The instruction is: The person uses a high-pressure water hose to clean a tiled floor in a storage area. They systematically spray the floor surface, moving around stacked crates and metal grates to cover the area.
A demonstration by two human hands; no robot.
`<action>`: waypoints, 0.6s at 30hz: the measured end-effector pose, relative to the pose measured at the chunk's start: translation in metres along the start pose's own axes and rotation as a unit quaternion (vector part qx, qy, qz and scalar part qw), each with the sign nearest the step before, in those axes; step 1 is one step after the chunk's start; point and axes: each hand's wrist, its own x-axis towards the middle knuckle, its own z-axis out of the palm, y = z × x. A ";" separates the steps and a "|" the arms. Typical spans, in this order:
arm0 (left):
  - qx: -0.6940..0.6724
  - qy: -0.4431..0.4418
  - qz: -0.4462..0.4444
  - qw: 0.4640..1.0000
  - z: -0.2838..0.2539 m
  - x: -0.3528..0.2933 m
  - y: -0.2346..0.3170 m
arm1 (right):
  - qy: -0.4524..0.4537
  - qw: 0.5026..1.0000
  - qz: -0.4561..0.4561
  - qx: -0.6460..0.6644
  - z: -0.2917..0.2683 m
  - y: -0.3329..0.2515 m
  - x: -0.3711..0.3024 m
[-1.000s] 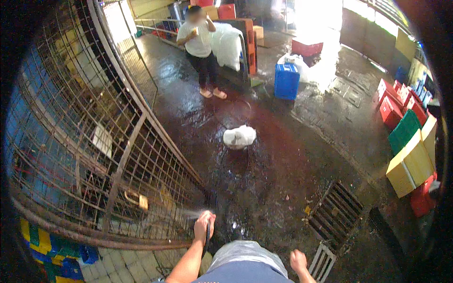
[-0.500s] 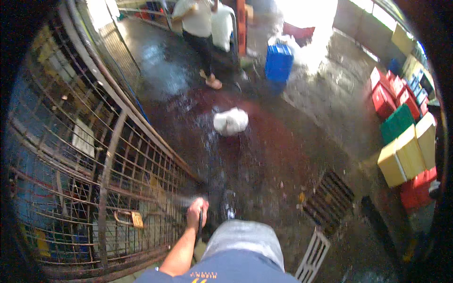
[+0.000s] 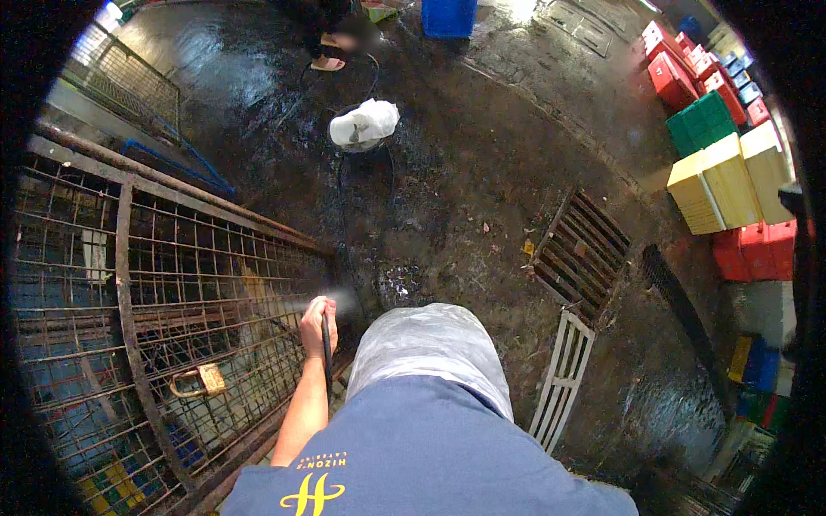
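Hose [image 3: 328,365], axis approx. vert. in view, top in L hand [image 3: 318,325].

A crumpled white bag [image 3: 365,123] lies toward the upper middle, with a co-worker's foot in a pale sandal [image 3: 328,62] near it, partly blurred. A blue rectangular plastic crate [image 3: 449,17] is cut off by the top edge. Along the right side sits a cluster of boxes — red ones with pale lids [image 3: 673,80], a green ribbed crate [image 3: 705,123], pale yellow blocky boxes [image 3: 716,185] and more red boxes [image 3: 757,249] beyond these. A dark slatted metal drain grate [image 3: 582,249] lies nearer — just beside a narrow white slotted panel [image 3: 562,378] and a long black strip [image 3: 684,318].
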 end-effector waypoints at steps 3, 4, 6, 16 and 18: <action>0.001 -0.002 0.027 1.000 0.002 0.004 -0.002 | 0.001 1.000 0.012 0.004 -0.003 0.006 -0.003; 0.003 -0.002 0.032 0.999 0.003 0.006 -0.003 | 0.001 1.000 0.014 0.005 -0.004 0.007 -0.003; 0.005 -0.017 0.028 0.999 0.006 0.009 -0.004 | 0.001 1.000 0.017 0.008 -0.007 0.008 -0.005; -0.010 -0.018 0.044 0.999 0.025 0.024 0.009 | 0.012 0.999 0.033 -0.001 -0.022 0.012 -0.024; -0.043 -0.011 0.048 0.998 0.023 0.024 0.013 | 0.011 0.999 0.034 -0.011 -0.026 0.014 -0.025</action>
